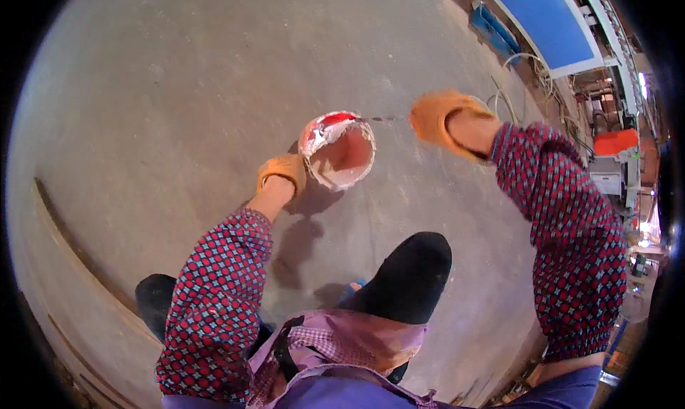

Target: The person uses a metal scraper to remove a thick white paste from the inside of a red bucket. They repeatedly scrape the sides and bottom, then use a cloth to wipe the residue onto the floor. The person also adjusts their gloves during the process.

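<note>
A round bucket (314,168), red on the outside and crusted with whitish material, stands in the middle of the view, its mouth toward me. Wet-looking red shows along its far rim. My left hand (282,173), in an orange-tan glove, grips the bucket's left side; its fingertips are partly hidden against the wall. To the right, my right hand (444,120), gloved alike and slightly blurred, is closed on a thin dark rod (385,118). The rod's far end meets the bucket's upper right rim. Its exact kind cannot be made out.
Grey concrete floor (193,102) surrounds the bucket. My bent knee (421,266) is close below it. At the upper right are a blue-panelled machine (546,16), a blue metal piece (494,31), loose pale hoses (506,98) and an orange-red object (616,142). A long strip edge (78,255) curves along the left.
</note>
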Tool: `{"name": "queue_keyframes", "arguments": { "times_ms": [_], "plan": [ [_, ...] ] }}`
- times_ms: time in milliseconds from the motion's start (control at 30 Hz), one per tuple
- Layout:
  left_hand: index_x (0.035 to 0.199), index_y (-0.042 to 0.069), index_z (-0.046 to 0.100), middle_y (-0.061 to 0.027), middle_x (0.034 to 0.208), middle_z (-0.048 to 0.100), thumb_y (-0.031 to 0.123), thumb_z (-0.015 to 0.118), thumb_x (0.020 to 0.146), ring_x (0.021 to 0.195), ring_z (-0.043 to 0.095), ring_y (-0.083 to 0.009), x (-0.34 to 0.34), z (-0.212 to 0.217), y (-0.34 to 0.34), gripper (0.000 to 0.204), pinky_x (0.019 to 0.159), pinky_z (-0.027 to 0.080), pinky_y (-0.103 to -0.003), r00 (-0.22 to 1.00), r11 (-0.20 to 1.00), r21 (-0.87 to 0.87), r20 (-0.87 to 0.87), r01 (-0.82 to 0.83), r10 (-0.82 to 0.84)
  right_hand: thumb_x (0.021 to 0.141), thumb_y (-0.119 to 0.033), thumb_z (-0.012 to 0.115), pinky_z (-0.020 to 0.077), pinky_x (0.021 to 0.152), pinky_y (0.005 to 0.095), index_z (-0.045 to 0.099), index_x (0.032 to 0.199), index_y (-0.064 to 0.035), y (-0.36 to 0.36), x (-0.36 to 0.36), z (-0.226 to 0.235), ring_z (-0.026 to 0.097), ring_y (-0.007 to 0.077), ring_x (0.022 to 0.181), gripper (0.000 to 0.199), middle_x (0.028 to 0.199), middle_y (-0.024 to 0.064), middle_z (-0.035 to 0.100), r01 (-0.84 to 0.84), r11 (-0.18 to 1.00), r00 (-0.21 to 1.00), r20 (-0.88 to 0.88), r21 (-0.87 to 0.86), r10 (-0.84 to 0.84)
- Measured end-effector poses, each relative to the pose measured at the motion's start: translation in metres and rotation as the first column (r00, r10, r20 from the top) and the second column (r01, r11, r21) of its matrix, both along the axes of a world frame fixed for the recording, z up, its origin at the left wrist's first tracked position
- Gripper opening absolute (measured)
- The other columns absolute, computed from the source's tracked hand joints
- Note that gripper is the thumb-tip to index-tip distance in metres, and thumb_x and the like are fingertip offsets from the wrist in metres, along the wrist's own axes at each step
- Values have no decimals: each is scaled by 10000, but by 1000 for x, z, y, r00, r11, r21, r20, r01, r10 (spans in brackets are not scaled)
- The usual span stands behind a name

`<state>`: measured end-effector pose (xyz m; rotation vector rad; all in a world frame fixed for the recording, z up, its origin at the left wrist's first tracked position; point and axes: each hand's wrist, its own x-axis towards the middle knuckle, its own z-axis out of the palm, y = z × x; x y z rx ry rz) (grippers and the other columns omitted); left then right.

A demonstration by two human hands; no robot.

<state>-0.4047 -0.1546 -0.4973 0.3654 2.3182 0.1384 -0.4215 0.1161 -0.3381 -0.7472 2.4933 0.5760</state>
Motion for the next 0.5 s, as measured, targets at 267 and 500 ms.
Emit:
{"name": "queue_keyframes", "arguments": {
  "times_ms": [267, 500],
  "plan": [
    [993, 61, 686, -155, 1026, 662, 170, 602, 766, 945, 647, -304, 21, -28, -10, 265, 760, 528, -413, 997, 999, 33, -71, -19, 22, 866, -267, 463, 495, 635, 470, 658, 836, -36, 7, 46, -50, 627, 401, 755, 304, 806, 208, 639, 422, 905, 907, 12, -50, -422],
    [963, 88, 660, -105, 966, 664, 136, 618, 774, 902, 638, -282, 30, -60, 16, 200, 714, 511, -374, 963, 968, 247, 268, -38, -31, 870, -259, 458, 477, 660, 481, 636, 806, -43, 35, 170, -90, 612, 408, 769, 287, 804, 213, 625, 676, 642, 686, -10, -361, -727]
  ]
}}
